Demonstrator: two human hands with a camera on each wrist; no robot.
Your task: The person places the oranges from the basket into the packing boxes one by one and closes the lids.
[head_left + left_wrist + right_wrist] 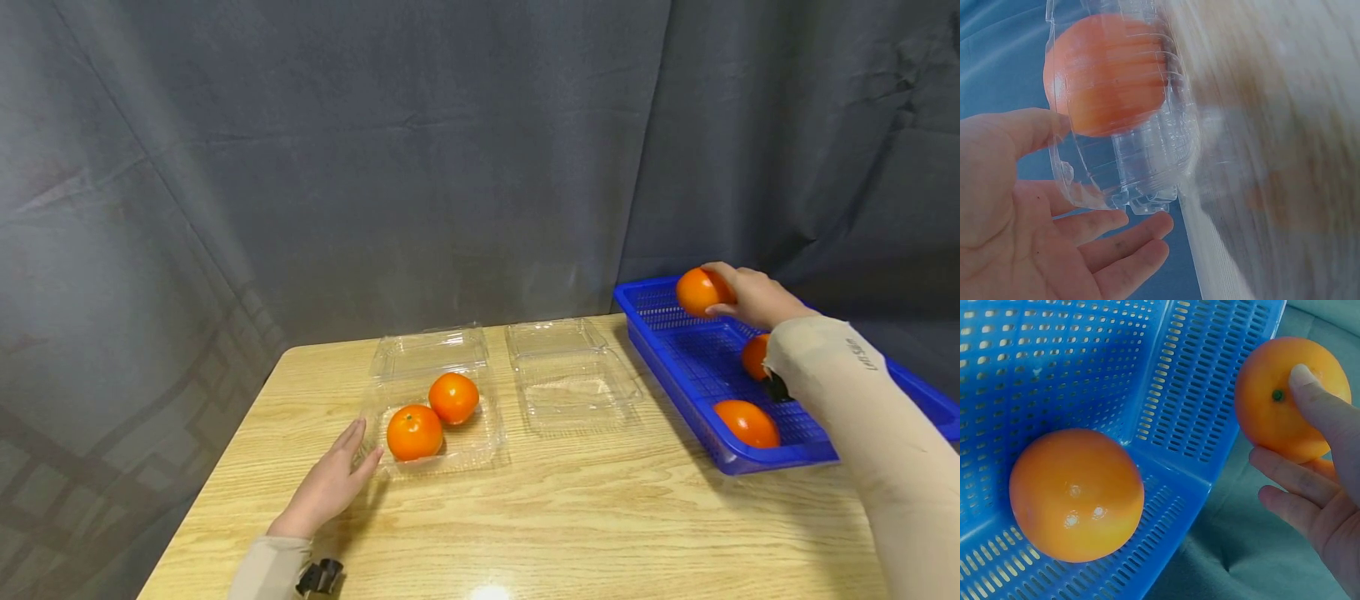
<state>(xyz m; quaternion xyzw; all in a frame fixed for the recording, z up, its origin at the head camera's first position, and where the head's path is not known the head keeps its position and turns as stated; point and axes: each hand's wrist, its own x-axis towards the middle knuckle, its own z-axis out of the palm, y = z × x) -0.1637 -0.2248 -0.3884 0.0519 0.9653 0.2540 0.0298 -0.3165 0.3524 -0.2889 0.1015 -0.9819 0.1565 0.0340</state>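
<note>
In the head view my right hand [757, 297] holds an orange [702, 292] above the far end of a blue basket [678, 400]. The right wrist view shows the thumb on top of that orange [1285, 400], near its green stem spot, and fingers beneath. My left hand [330, 479] is at the left side of a clear plastic clamshell box [480, 446], its fingers spread. Two oranges sit in this box, a front one [415, 432] and one behind it [453, 398]. In the left wrist view the left hand [1054, 219] has its thumb and fingers at the box wall [1147, 169].
A second clamshell box [573, 392] stands with its lid up, right of the first. In the basket lie an orange near the front [747, 423] and another [756, 357] partly behind the right arm. A dark grey curtain [450, 167] hangs behind the wooden table [570, 517].
</note>
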